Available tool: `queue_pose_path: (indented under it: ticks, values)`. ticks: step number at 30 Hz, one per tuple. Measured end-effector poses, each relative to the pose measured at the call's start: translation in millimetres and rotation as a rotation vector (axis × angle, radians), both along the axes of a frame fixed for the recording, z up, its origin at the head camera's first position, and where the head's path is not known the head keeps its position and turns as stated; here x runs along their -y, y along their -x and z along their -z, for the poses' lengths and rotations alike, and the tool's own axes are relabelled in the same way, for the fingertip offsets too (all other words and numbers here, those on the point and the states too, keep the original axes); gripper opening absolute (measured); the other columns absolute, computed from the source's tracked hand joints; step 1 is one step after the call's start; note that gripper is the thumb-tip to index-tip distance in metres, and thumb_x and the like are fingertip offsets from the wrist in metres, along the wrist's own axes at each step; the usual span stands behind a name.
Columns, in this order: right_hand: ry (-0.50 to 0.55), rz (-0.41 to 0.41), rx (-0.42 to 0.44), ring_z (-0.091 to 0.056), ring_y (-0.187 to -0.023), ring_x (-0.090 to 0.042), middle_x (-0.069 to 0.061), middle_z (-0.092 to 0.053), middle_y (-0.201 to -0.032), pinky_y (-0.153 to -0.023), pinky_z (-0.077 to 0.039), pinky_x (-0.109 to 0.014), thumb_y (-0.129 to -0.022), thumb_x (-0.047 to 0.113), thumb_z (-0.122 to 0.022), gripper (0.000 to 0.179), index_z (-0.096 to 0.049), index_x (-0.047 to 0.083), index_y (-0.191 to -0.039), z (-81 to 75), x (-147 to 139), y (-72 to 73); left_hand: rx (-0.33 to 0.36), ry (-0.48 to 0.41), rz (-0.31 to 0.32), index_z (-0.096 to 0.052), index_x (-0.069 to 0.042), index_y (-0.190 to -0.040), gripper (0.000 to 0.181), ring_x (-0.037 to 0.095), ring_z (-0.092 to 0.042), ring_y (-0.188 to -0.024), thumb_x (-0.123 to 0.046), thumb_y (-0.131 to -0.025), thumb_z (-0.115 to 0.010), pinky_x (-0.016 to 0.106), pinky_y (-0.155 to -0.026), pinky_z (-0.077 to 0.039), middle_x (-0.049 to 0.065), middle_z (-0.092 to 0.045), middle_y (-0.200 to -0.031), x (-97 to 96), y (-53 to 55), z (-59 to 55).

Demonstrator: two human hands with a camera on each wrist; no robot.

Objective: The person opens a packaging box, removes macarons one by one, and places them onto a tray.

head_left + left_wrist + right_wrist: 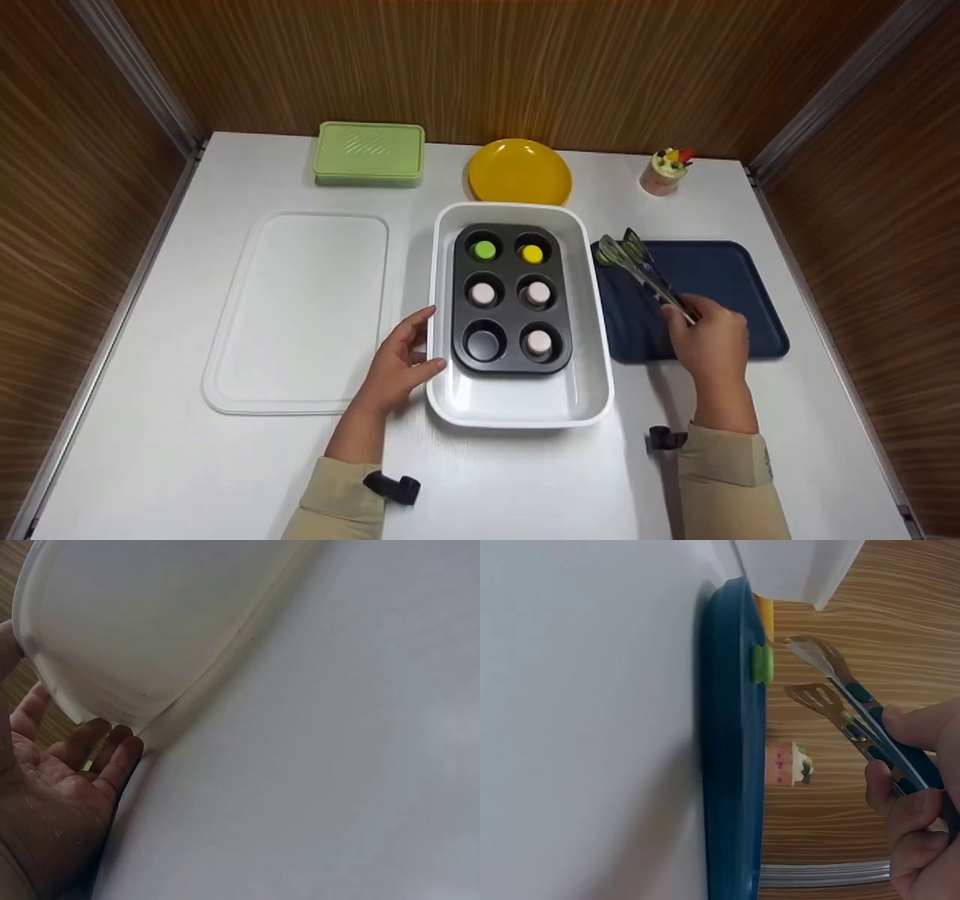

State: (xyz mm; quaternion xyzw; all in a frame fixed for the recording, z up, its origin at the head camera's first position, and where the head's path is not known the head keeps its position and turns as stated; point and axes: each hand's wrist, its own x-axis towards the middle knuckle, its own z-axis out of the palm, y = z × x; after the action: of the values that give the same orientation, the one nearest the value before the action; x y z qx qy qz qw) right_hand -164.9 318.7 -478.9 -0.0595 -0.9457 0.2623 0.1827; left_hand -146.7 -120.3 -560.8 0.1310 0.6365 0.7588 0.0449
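My right hand (709, 341) grips a pair of tongs (870, 731) by the handles. The tongs' slotted ends are spread apart above the back left corner of the navy tray (720, 300). Close to them, a small green round piece (762, 664) lies on the tray. My left hand (397, 367) touches the left side of a white bin (598, 330), thumb at the rim and fingers along the outer wall. In the bin sits a dark muffin tin (511, 319). Its cups hold a green piece (484, 250), a yellow piece (532, 254) and three pale pink ones; the front left cup shows its bare bottom.
A translucent lid (300, 307) lies flat to the left. Along the back stand a green lidded box (369, 150), a yellow plate (517, 172) right behind the bin, and a dessert cup (661, 176) with fruit on top. Wood-grain panels (480, 67) enclose the table.
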Motion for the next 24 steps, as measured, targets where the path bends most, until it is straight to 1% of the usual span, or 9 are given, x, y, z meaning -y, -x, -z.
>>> queue_pose_path:
  ticks: [3, 4, 6, 8, 10, 12, 17, 20, 24]
  values:
    - [0.020, 0.007, -0.031, -0.072, -0.088, -0.047, -0.031, -0.075, -0.102, -0.074, -0.057, -0.057, -0.097, 0.015, -0.077, 0.030, -0.076, -0.009, -0.116, -2.2, 1.8, -4.0, -0.005, 0.011, -0.003, -0.041, 0.009, -0.155, 0.078, 0.045, -0.057, -0.127, 0.011, -0.084, -0.075, 0.034, -0.093, -0.059, 0.034, -0.056, -0.142, 0.4, 0.2, 0.0]
    - [0.025, 0.011, -0.038, -0.073, -0.087, -0.046, -0.030, -0.075, -0.102, -0.072, -0.058, -0.051, -0.097, 0.016, -0.078, 0.030, -0.076, -0.008, -0.116, -3.0, 2.7, -5.6, -0.006, 0.012, -0.004, -0.042, 0.009, -0.155, 0.078, 0.046, -0.057, -0.127, 0.012, -0.084, -0.075, 0.034, -0.094, -0.059, 0.034, -0.056, -0.142, 0.5, 0.2, 0.2]
    - [0.038, 0.011, -0.058, -0.074, -0.086, -0.043, -0.030, -0.075, -0.102, -0.069, -0.056, -0.033, -0.097, 0.016, -0.079, 0.031, -0.076, -0.008, -0.116, -4.8, 5.0, -8.5, -0.005, 0.015, -0.005, -0.042, 0.009, -0.155, 0.078, 0.046, -0.057, -0.127, 0.011, -0.084, -0.075, 0.034, -0.094, -0.059, 0.034, -0.056, -0.142, 0.6, 0.3, 0.2]
    - [0.049, 0.009, -0.070, -0.074, -0.085, -0.041, -0.029, -0.076, -0.102, -0.067, -0.047, -0.017, -0.096, 0.015, -0.079, 0.030, -0.077, -0.007, -0.117, -6.8, 8.0, -11.5, -0.005, 0.018, -0.005, -0.042, 0.008, -0.155, 0.078, 0.046, -0.057, -0.127, 0.011, -0.084, -0.075, 0.034, -0.094, -0.058, 0.034, -0.056, -0.142, 0.5, 0.3, 0.0]
    - [0.062, 0.005, -0.078, -0.075, -0.084, -0.039, -0.027, -0.076, -0.102, -0.065, -0.038, -0.007, -0.096, 0.014, -0.080, 0.030, -0.077, -0.006, -0.117, -9.0, 11.5, -14.6, -0.003, 0.017, -0.002, -0.042, 0.008, -0.155, 0.078, 0.046, -0.057, -0.127, 0.011, -0.085, -0.075, 0.034, -0.095, -0.058, 0.034, -0.056, -0.143, 0.2, 0.4, -0.2]
    - [0.078, -0.001, -0.086, -0.074, -0.083, -0.039, -0.027, -0.076, -0.102, -0.065, -0.036, -0.005, -0.096, 0.013, -0.079, 0.029, -0.077, -0.006, -0.117, -10.6, 15.7, -17.2, -0.001, 0.013, 0.000, -0.041, 0.008, -0.155, 0.078, 0.046, -0.057, -0.127, 0.012, -0.085, -0.075, 0.033, -0.094, -0.058, 0.034, -0.056, -0.143, 0.1, 0.2, -0.2]
    - [0.106, -0.022, -0.135, -0.074, -0.080, -0.039, -0.027, -0.077, -0.099, -0.067, -0.037, -0.003, -0.092, 0.007, -0.080, 0.027, -0.077, -0.008, -0.115, -9.7, 26.0, -23.9, 0.003, 0.007, 0.002, -0.042, 0.008, -0.155, 0.078, 0.046, -0.056, -0.127, 0.012, -0.085, -0.075, 0.033, -0.094, -0.058, 0.034, -0.055, -0.143, -0.3, 0.6, -0.2]
    - [0.114, -0.040, -0.172, -0.074, -0.077, -0.039, -0.026, -0.077, -0.095, -0.067, -0.037, -0.004, -0.090, 0.003, -0.080, 0.026, -0.077, -0.009, -0.113, -7.6, 32.4, -27.7, 0.003, 0.010, 0.001, -0.042, 0.008, -0.155, 0.078, 0.046, -0.056, -0.128, 0.011, -0.085, -0.075, 0.033, -0.094, -0.058, 0.034, -0.055, -0.143, -0.5, 0.9, -0.3]
    - [0.114, -0.076, -0.205, -0.073, -0.073, -0.035, -0.024, -0.077, -0.093, -0.067, -0.038, -0.006, -0.088, 0.002, -0.081, 0.026, -0.077, -0.008, -0.112, -6.8, 41.2, -29.8, 0.008, 0.013, -0.006, -0.042, 0.008, -0.155, 0.078, 0.044, -0.056, -0.129, 0.011, -0.085, -0.075, 0.033, -0.094, -0.058, 0.033, -0.056, -0.143, -0.1, 0.5, -0.7]
